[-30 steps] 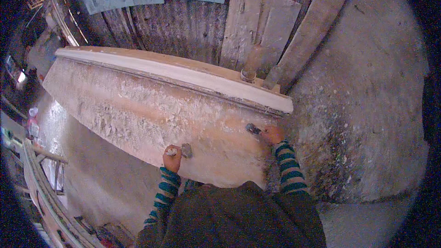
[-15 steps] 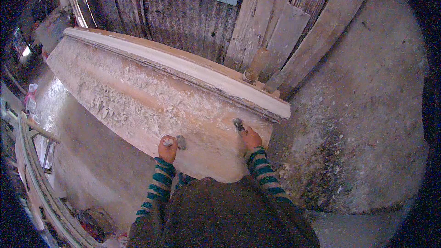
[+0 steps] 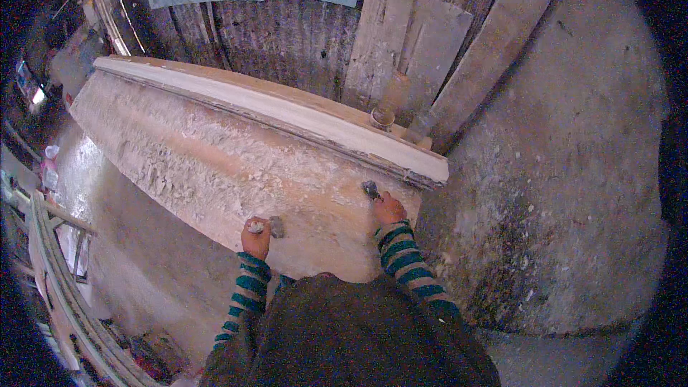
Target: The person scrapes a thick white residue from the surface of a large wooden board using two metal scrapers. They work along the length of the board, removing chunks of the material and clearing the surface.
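Clasping grey-ended tool [image 3: 277, 226] in left hand [image 3: 256, 241], dark-headed tool [image 3: 370, 188] in right hand [image 3: 390, 208]; risked spilling pale flakes [image 3: 163, 168] by sweeping hard.

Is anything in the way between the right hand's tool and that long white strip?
Nothing visible stands between the tool in the right hand and the white strip; the round container is beyond the strip.

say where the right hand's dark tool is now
In the head view, the dark tool is in the right hand, near the right end of the board, below the white rail.
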Demonstrator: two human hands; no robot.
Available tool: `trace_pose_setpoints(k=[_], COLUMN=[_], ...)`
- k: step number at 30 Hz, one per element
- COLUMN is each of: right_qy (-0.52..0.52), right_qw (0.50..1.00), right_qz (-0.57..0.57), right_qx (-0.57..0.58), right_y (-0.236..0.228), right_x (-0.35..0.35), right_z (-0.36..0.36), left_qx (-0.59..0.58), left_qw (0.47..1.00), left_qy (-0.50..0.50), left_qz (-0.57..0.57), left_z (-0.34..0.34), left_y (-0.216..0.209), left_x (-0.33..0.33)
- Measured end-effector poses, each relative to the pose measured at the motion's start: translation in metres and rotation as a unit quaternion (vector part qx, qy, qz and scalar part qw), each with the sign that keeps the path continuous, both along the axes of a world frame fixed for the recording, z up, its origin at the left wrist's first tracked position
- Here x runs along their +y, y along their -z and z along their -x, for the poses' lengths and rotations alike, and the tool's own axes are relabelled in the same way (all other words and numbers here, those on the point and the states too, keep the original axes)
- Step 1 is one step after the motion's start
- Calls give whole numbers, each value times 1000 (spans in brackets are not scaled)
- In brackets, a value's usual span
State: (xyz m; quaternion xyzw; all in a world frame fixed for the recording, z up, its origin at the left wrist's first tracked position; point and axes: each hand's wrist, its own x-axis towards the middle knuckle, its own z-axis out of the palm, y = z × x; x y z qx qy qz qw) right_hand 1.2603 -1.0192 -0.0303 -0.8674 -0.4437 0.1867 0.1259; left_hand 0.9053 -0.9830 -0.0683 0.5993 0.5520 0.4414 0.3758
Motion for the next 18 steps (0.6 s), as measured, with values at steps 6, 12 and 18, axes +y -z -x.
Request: trace_pose_setpoints(k=[6, 12, 18], right_qy=[-89, -10, 33], right_qw=[993, 998, 996], right_qz=[73, 8, -5], right_qx=[27, 66, 85], right_y=[-38, -3, 14], right_x=[-36, 0, -80], right_z=[3, -9, -85], left_qx=[-48, -18, -138], left_qw=[999, 999, 988], left_qy=[-13, 17, -22], left_qz=[18, 20, 72], left_z=[1, 0, -8], left_y=[2, -16, -18], left_x=[-4, -2, -8])
